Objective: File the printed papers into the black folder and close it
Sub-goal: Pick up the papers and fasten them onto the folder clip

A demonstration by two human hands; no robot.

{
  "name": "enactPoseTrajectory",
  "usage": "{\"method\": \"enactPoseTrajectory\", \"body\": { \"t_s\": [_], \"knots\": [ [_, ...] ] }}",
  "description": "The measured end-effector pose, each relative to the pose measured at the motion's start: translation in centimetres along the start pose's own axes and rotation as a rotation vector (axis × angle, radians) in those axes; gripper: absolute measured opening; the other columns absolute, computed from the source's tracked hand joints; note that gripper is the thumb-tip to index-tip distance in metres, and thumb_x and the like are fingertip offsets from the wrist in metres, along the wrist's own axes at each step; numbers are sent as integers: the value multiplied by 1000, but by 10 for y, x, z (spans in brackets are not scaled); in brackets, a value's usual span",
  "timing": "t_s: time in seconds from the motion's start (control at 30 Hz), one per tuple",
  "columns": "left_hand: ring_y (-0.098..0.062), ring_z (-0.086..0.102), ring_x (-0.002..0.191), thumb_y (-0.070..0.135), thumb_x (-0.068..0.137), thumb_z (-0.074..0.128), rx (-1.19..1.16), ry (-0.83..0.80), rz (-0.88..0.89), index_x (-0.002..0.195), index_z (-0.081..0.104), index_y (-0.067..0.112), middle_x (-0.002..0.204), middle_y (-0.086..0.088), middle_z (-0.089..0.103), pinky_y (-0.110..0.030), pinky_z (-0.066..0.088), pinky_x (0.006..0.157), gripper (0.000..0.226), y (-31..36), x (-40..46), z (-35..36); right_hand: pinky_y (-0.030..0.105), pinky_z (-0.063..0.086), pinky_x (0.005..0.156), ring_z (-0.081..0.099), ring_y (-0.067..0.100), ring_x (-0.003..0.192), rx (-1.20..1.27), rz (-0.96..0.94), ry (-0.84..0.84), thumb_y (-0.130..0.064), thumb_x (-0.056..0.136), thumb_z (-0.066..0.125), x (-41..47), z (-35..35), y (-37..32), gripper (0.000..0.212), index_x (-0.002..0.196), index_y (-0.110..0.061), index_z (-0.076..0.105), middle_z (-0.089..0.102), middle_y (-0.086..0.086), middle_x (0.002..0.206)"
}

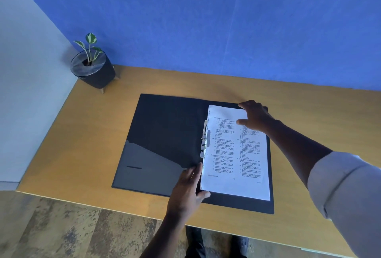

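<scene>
The black folder (165,129) lies open and flat on the wooden desk. The printed papers (235,154) lie on its right half, their left edge at the metal fastener (205,140) along the spine. My left hand (187,191) rests near the papers' lower left corner, thumb touching the bottom edge, fingers against the left edge. My right hand (253,117) lies spread on the papers' upper right corner, pressing them flat.
A small potted plant (91,67) in a dark pot stands at the desk's back left corner. A blue wall runs behind the desk (99,134). The desk's front edge is near my body, with patterned floor below.
</scene>
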State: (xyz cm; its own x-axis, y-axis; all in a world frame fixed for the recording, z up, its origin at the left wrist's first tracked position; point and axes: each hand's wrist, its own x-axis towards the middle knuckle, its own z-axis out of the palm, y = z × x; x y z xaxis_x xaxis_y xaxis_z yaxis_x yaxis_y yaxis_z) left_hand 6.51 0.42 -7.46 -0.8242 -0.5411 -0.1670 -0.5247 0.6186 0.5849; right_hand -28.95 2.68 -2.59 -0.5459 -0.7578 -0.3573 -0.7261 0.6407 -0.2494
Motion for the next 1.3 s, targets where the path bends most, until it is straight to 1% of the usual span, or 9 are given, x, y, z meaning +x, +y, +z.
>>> {"method": "enactPoseTrajectory", "body": {
  "t_s": [0.4, 0.77, 0.8, 0.87, 0.93, 1.03, 1.13, 1.2, 1.3],
  "knots": [
    [-15, 39, 137, 41, 80, 78, 9, -12, -6, 156, 24, 22, 152, 4, 40, -28, 46, 108, 95, -1, -1, 3, 47, 35, 107, 41, 31, 133, -46, 9, 22, -45, 85, 72, 2, 5, -2, 66, 144, -28, 47, 42, 7, 149],
    [-16, 33, 143, 50, 82, 73, 4, -24, -19, 158, 20, 21, 156, 3, 36, -25, 40, 110, 97, 0, -2, -1, 48, 34, 111, 42, 29, 135, -37, 7, -17, -47, 85, 71, 0, 2, -1, 73, 148, -28, 41, 39, 6, 152],
    [-16, 31, 145, 57, 82, 68, -7, -31, -24, 158, 19, 21, 158, 2, 34, -24, 37, 113, 98, 1, -2, -2, 49, 34, 112, 41, 30, 136, -3, 9, -12, -47, 85, 71, -1, 3, 0, 75, 149, -25, 39, 39, 7, 153],
    [-15, 30, 147, 79, 82, 45, -41, -14, -48, 160, 16, 20, 160, 2, 31, -22, 29, 117, 102, 3, -3, -3, 49, 36, 112, 39, 29, 139, 88, 9, 40, -45, 86, 71, -9, 7, -3, 77, 150, -18, 37, 38, 9, 155],
    [-15, 39, 143, 85, 84, 26, -102, 39, -89, 160, 15, 24, 158, 1, 37, -27, 36, 116, 98, 6, -2, -4, 46, 34, 114, 36, 29, 143, 140, 2, 123, -40, 89, 69, -23, 16, -10, 76, 151, -11, 35, 37, 11, 156],
    [-13, 64, 118, 75, 93, 22, -129, 130, -116, 158, 21, 24, 149, -2, 51, -33, 56, 95, 82, 8, 9, -9, 46, 25, 120, 24, 29, 150, 130, 23, 200, -43, 93, 61, -51, 41, -19, 76, 154, -9, 29, 26, 14, 162],
    [-11, 70, 99, 59, 99, 33, -96, 152, -121, 155, 32, 18, 142, -2, 56, -28, 58, 84, 69, 14, 29, -22, 48, 16, 123, 13, 31, 153, 138, 59, 236, -48, 96, 53, -76, 73, -24, 79, 157, -9, 22, 14, 13, 165],
    [-13, 69, 104, 43, 102, 43, -70, 134, -131, 154, 34, 17, 143, -1, 55, -26, 53, 85, 60, 17, 44, -29, 49, 12, 124, 6, 31, 154, 129, 73, 252, -55, 97, 44, -85, 91, -27, 81, 158, -10, 15, 7, 11, 166],
    [-21, 63, 118, 33, 102, 46, -65, 101, -150, 154, 34, 16, 146, -1, 52, -33, 53, 95, 56, 16, 67, -33, 48, 7, 125, -4, 29, 154, 70, 87, 235, -66, 96, 31, -84, 106, -28, 86, 159, -13, 5, -4, 9, 167]
  ]
}}
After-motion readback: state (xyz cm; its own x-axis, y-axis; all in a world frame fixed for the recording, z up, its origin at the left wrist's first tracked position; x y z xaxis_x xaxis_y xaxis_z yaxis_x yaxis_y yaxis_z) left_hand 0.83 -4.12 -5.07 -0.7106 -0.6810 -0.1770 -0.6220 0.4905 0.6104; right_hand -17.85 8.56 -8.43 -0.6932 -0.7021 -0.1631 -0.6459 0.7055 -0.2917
